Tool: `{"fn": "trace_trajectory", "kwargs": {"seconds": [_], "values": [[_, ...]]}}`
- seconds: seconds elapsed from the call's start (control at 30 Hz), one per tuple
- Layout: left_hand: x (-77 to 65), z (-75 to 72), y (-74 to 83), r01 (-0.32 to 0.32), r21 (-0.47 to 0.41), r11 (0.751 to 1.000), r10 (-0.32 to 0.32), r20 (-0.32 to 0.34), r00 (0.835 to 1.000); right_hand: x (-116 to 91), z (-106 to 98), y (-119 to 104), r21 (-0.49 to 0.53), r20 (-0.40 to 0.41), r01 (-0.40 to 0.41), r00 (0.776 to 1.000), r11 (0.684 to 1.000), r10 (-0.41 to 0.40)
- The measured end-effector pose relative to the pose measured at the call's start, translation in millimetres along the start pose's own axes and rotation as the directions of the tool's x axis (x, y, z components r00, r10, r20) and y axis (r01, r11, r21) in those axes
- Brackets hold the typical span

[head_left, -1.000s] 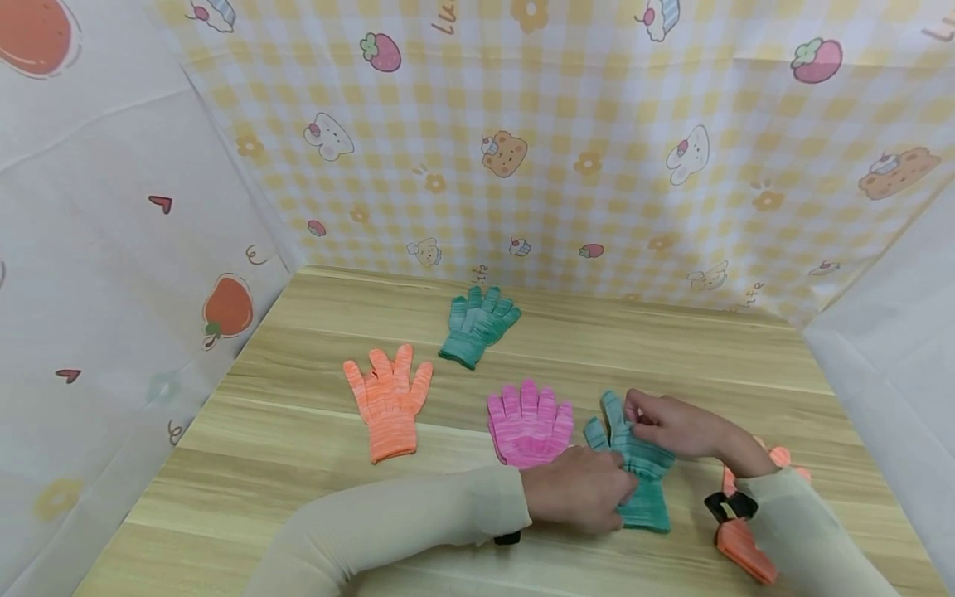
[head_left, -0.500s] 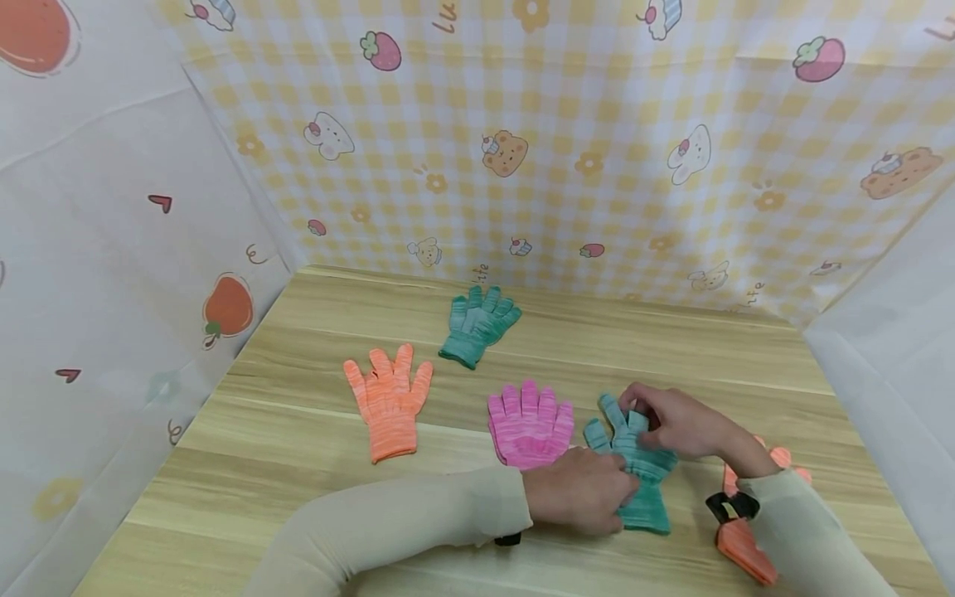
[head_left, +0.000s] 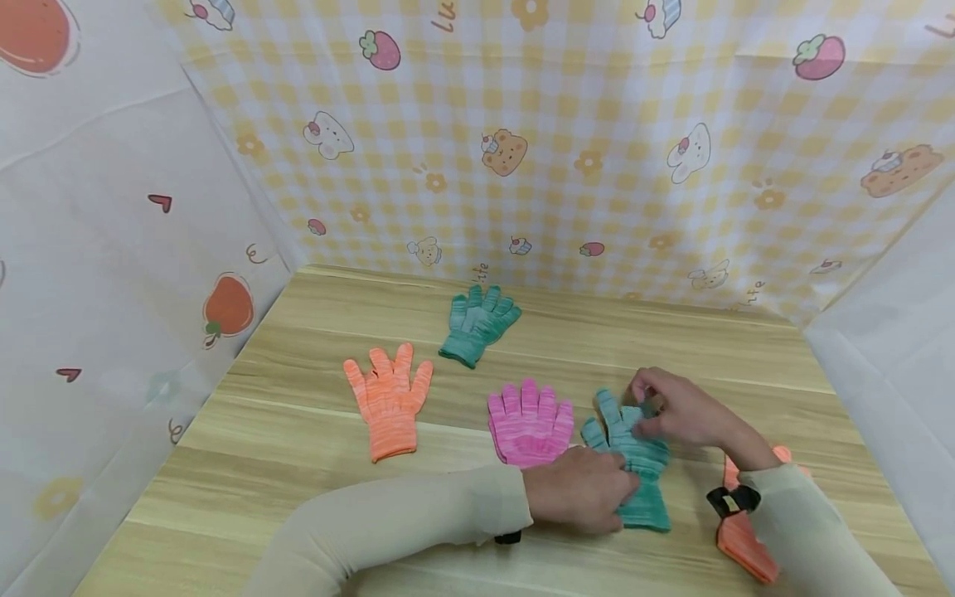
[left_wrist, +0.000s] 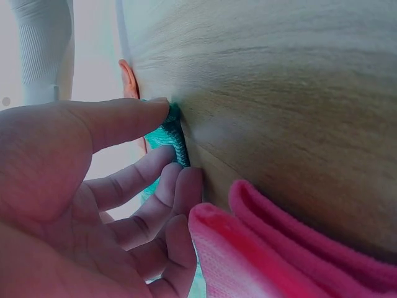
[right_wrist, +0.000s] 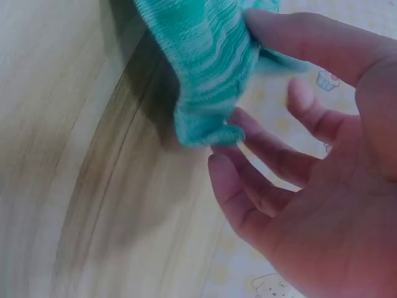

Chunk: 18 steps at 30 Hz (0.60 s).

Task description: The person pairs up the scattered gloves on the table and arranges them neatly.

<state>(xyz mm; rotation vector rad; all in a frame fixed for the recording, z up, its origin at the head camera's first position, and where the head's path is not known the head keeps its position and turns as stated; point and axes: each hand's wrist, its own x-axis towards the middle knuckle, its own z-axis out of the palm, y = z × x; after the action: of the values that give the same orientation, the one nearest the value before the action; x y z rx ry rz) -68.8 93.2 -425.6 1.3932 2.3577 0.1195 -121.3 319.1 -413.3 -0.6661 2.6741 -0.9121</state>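
A green knitted glove (head_left: 645, 502) lies at the front right, palm area partly covered by both hands. My left hand (head_left: 578, 489) holds it near the cuff, thumb and fingertips at its edge in the left wrist view. My right hand (head_left: 682, 410) has its thumb on the glove's finger section, and in the right wrist view a green glove finger (right_wrist: 211, 93) hangs between thumb and curled fingers, lifted off the tabletop. A pink glove (head_left: 530, 423) lies just left of the green one, its folded edge (left_wrist: 248, 248) close beside my left fingers.
An orange glove (head_left: 391, 406) lies flat at the left, and another green glove (head_left: 477, 327) at the back. A second orange glove (head_left: 746, 547) is partly hidden under my right forearm. A checked cloth (head_left: 552, 207) hangs behind the wooden table (head_left: 298, 514).
My right hand shifts slightly up and right, moving the fingers of the green glove. The left hand stays put on it, and the other gloves have not moved.
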Motion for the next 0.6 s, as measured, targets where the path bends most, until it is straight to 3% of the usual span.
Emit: {"fn": "trace_trajectory", "kwargs": {"seconds": [0.13,0.43,0.6], "values": [[0.7,-0.2,0.3,0.008,-0.006,1.000,-0.008,0.008,1.000,1.1,-3.0,7.2,0.041,-0.020,-0.027,0.999,0.999,0.028],[-2.0,-3.5,0.0,0.011,-0.002,1.000,-0.011,0.007,1.000,-3.2,-6.1,24.5,-0.064,-0.039,-0.154,0.988,0.986,0.152],[-3.0,-2.3,-0.6,0.006,0.009,1.000,-0.006,-0.006,1.000,-5.1,-3.7,32.8,-0.083,-0.068,-0.158,0.986,0.984,0.153]]}}
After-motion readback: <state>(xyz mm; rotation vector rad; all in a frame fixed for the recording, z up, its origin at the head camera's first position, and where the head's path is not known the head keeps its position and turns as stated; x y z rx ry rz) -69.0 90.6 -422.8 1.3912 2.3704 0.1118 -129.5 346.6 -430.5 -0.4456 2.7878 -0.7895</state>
